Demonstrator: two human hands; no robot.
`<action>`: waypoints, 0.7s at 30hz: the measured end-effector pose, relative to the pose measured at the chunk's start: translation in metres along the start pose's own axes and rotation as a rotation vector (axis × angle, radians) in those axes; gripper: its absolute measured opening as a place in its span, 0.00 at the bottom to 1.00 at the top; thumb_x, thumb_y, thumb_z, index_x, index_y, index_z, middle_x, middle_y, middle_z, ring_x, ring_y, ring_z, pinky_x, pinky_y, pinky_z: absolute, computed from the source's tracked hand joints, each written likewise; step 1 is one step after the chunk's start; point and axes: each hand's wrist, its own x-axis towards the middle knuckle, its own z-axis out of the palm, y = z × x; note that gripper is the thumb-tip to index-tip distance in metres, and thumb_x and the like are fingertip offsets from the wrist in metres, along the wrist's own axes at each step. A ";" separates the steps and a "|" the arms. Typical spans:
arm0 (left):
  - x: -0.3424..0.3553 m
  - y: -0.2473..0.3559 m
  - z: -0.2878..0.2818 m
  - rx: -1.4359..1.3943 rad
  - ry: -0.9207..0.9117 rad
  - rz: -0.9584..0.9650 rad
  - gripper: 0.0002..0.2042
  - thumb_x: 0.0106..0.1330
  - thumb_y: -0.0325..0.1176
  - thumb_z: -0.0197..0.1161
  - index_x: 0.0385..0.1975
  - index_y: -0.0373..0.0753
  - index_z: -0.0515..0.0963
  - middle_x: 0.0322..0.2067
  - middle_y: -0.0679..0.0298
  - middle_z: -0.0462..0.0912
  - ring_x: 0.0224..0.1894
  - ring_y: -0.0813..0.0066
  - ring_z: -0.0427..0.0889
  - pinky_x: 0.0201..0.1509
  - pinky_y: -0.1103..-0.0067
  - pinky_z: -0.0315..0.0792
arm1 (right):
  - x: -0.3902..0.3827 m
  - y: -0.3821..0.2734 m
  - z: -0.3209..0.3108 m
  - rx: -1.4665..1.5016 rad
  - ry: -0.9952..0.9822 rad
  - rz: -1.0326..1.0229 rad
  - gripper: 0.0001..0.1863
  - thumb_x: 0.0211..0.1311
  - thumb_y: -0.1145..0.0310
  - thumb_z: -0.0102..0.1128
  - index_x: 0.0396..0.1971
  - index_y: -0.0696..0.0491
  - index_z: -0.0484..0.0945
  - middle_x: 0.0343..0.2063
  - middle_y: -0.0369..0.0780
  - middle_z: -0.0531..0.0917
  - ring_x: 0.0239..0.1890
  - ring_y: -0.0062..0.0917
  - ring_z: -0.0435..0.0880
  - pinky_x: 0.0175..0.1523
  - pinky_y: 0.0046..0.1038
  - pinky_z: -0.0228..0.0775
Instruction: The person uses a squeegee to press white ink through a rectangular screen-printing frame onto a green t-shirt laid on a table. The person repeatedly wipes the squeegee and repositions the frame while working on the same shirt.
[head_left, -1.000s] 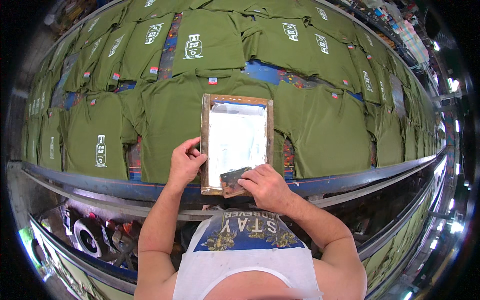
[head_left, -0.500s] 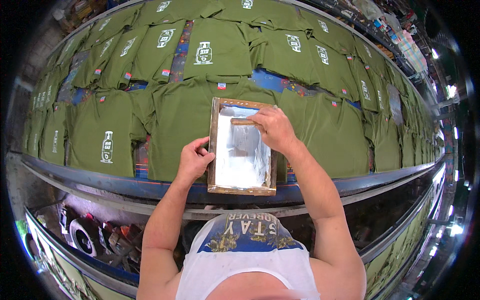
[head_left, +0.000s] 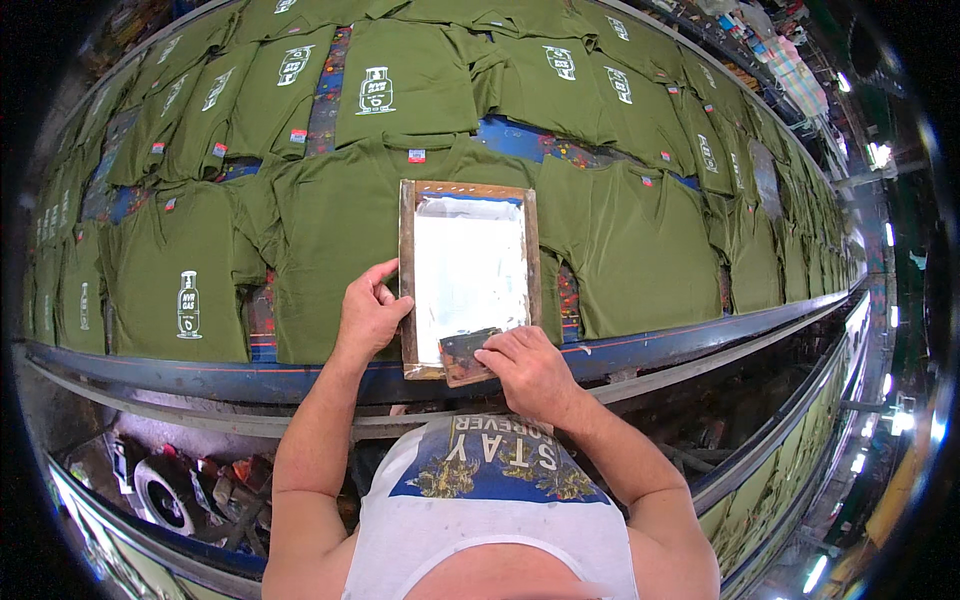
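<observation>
A wooden screen-printing frame [head_left: 530, 250] with white ink on its mesh lies on an olive T-shirt [head_left: 330, 240] in front of me. My left hand [head_left: 372, 310] grips the frame's left side, thumb against the wood. My right hand [head_left: 525, 372] holds a dark, ink-stained squeegee [head_left: 460, 355] at the frame's near end, fingers bent over its top. The frame hides part of the shirt beneath it.
Olive T-shirts [head_left: 180, 250] cover the long blue table [head_left: 520, 135] in rows, many with white bottle-shaped prints. Its metal edge [head_left: 640, 390] runs before me. A tire [head_left: 160, 495] and clutter lie below left; another sheet-covered bench [head_left: 750, 500] is below right.
My right hand moved the squeegee up to the frame's far end half a second ago and has brought it back down to the near end. My left hand stays on the frame's side.
</observation>
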 end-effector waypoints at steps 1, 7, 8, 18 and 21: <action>0.000 0.001 0.000 0.003 -0.005 0.010 0.34 0.64 0.21 0.78 0.74 0.32 0.81 0.25 0.77 0.74 0.24 0.87 0.73 0.27 0.81 0.77 | 0.002 0.002 -0.002 0.020 -0.021 0.000 0.16 0.61 0.78 0.69 0.50 0.56 0.90 0.49 0.44 0.90 0.52 0.43 0.89 0.61 0.46 0.81; -0.004 0.010 -0.001 -0.008 0.010 -0.043 0.35 0.65 0.21 0.77 0.76 0.32 0.80 0.25 0.77 0.74 0.24 0.88 0.72 0.29 0.82 0.74 | 0.062 0.075 -0.031 0.219 -0.188 -0.017 0.18 0.61 0.84 0.69 0.51 0.59 0.89 0.49 0.51 0.90 0.56 0.51 0.88 0.63 0.47 0.83; -0.005 0.011 0.000 -0.019 0.006 -0.059 0.35 0.65 0.21 0.77 0.76 0.31 0.80 0.25 0.77 0.74 0.25 0.88 0.72 0.29 0.81 0.74 | 0.077 0.086 -0.031 0.178 -0.134 -0.029 0.18 0.59 0.84 0.68 0.50 0.60 0.89 0.48 0.51 0.90 0.56 0.51 0.88 0.63 0.47 0.83; -0.011 0.017 0.004 0.003 0.052 -0.137 0.35 0.66 0.19 0.77 0.76 0.30 0.79 0.25 0.78 0.74 0.26 0.88 0.72 0.31 0.82 0.73 | 0.135 0.137 -0.012 0.066 0.128 -0.038 0.20 0.63 0.84 0.68 0.55 0.56 0.91 0.49 0.48 0.91 0.54 0.49 0.90 0.61 0.47 0.84; -0.009 0.017 0.003 -0.003 0.043 -0.147 0.34 0.66 0.19 0.77 0.76 0.31 0.80 0.26 0.77 0.74 0.26 0.88 0.72 0.32 0.82 0.73 | 0.108 0.120 -0.009 0.073 0.102 -0.099 0.22 0.61 0.83 0.68 0.56 0.55 0.91 0.50 0.46 0.91 0.53 0.46 0.90 0.61 0.46 0.84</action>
